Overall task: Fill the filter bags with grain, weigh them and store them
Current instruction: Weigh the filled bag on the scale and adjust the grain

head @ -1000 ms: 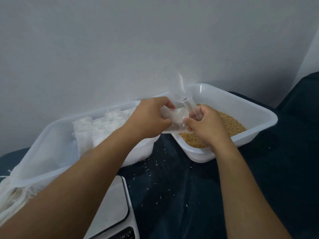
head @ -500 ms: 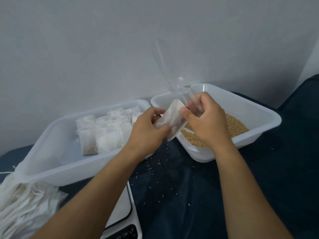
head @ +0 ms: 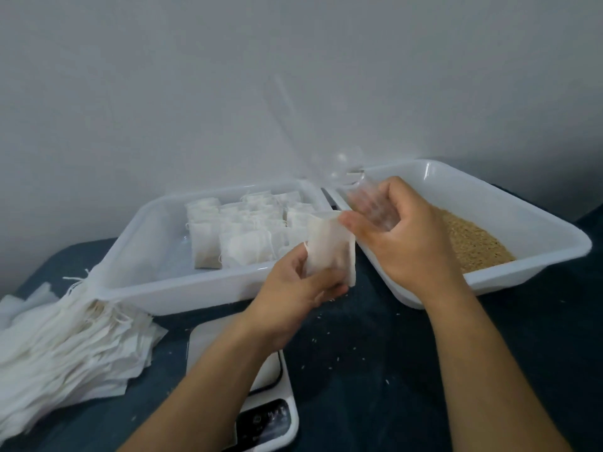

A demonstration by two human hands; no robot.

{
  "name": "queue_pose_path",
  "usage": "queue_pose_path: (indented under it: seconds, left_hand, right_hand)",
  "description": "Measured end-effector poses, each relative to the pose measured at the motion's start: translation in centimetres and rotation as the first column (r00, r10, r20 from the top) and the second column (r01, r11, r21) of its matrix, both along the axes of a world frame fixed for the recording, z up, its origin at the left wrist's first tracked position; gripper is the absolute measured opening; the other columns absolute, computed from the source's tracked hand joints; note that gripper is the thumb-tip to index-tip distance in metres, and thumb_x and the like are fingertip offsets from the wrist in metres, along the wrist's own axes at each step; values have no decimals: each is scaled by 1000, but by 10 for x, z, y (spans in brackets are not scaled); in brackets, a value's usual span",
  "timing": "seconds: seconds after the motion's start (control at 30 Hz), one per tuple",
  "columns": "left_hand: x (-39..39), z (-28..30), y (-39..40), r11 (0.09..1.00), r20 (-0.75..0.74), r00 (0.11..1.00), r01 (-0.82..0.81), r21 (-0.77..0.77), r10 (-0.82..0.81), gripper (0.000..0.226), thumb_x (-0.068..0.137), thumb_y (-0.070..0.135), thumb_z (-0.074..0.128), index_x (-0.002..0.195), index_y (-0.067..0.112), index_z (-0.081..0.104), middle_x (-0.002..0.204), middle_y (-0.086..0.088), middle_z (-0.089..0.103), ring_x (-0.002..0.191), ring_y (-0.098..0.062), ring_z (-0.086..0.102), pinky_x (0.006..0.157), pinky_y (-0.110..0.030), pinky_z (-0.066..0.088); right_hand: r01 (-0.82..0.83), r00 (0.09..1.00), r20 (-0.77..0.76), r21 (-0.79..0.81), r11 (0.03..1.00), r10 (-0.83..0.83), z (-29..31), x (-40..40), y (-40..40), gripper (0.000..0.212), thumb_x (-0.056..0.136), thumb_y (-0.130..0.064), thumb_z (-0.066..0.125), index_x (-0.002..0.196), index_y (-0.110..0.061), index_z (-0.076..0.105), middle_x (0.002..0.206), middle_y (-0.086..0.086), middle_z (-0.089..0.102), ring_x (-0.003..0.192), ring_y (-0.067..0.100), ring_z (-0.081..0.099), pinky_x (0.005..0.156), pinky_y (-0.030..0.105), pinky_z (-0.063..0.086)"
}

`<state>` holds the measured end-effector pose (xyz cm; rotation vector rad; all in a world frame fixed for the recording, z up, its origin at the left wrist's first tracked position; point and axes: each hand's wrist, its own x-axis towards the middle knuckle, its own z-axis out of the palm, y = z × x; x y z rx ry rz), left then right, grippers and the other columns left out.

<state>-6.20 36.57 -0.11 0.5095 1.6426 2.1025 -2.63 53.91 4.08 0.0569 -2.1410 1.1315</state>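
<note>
My left hand point(head: 301, 288) grips the lower part of a white filter bag point(head: 329, 247), held upright between the two trays. My right hand point(head: 401, 239) pinches the bag's top edge with the thumb and holds a clear plastic scoop point(head: 368, 203), whose long handle points up and to the left. The right white tray point(head: 489, 203) holds brown grain point(head: 473, 244). The left white tray point(head: 146, 288) holds several filled bags point(head: 235, 230).
A white digital scale point(head: 261, 386) sits under my left forearm on the dark blue cloth point(head: 375, 370), with loose grains scattered on it. A pile of empty filter bags point(head: 65, 350) with strings lies at the left. A grey wall stands close behind the trays.
Both hands have drawn toward me and down with the bag, away from the grain tray. The scoop's handle now points higher, and the view has tilted down, showing more of the scale and the bag pile.
</note>
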Motion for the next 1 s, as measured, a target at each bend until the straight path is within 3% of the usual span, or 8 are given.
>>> queue_pose_path:
  seconds: [0.1, 0.2, 0.3, 0.4, 0.57, 0.7, 0.8, 1.0]
  left_hand:
    - [2, -3, -16, 995, 1, 997, -83, 47, 83, 34, 92, -3, 69, 124, 8, 63, 110, -10, 76, 101, -22, 74, 84, -27, 59]
    - [3, -5, -27, 991, -26, 991, -131, 36, 132, 43, 85, 6, 73, 126, 12, 63, 118, -14, 74, 109, -27, 72, 89, -32, 59]
    - [6, -6, -37, 992, -15, 994, -104, 72, 106, 46, 83, 10, 73, 127, 13, 63, 120, -16, 73, 110, -27, 71, 91, -35, 59]
    - [9, -7, -50, 988, 37, 996, -84, 126, 80, 41, 89, 20, 72, 128, 15, 62, 124, -10, 72, 115, -27, 70, 94, -38, 59]
    - [5, -8, -68, 957, -38, 957, -287, 36, 288, 17, 97, 23, 68, 86, 12, 60, 96, -8, 70, 96, -24, 68, 91, -36, 60]
    - [5, -9, -84, 959, -137, 950, -284, -2, 281, 21, 98, 21, 67, 82, 10, 61, 82, -8, 62, 78, -18, 61, 78, -29, 59]
    - [7, -13, -101, 952, -204, 939, -297, -70, 277, 22, 99, 15, 67, 95, -6, 61, 79, -6, 66, 73, -14, 65, 73, -25, 59]
    - [17, -25, -145, 945, -263, 936, -283, -166, 234, 5, 86, 24, 72, 90, 22, 70, 82, -9, 74, 76, -16, 71, 70, -26, 59]
  right_hand:
    - [-61, 993, 90, -173, 983, 78, -6, -3, -8, 46, 75, -68, 73, 97, -28, 62, 100, -6, 73, 84, 13, 70, 74, 36, 59]
    - [-222, 953, 130, -313, 923, 274, -16, -9, -22, 29, 82, -45, 82, 91, -27, 61, 103, -17, 76, 72, 4, 71, 67, 23, 57]
    - [-242, 954, 96, -313, 919, 284, -23, -14, -35, 25, 86, -25, 84, 92, -16, 62, 89, -12, 76, 64, 6, 68, 63, 19, 55]
    - [-261, 954, 58, -322, 910, 294, -25, -14, -40, 28, 85, -28, 83, 93, -14, 61, 88, -11, 75, 73, 4, 71, 69, 21, 58]
    - [-251, 959, 69, -255, 934, 276, -27, -12, -47, 20, 84, -32, 81, 83, -33, 61, 91, -5, 71, 86, 12, 70, 77, 29, 58]
    - [-260, 956, 76, -222, 940, 282, -27, -9, -58, 35, 90, -24, 79, 76, -48, 58, 91, -9, 69, 76, 0, 66, 57, 13, 50]
    - [-279, 949, 88, -217, 935, 304, -29, -4, -70, 33, 91, -21, 78, 78, -43, 58, 93, -10, 69, 78, -1, 67, 54, 13, 50]
    - [-314, 910, 225, -175, 933, 348, -49, 5, -97, 20, 90, -29, 77, 83, -36, 60, 87, -14, 70, 74, 4, 66, 58, 17, 48]
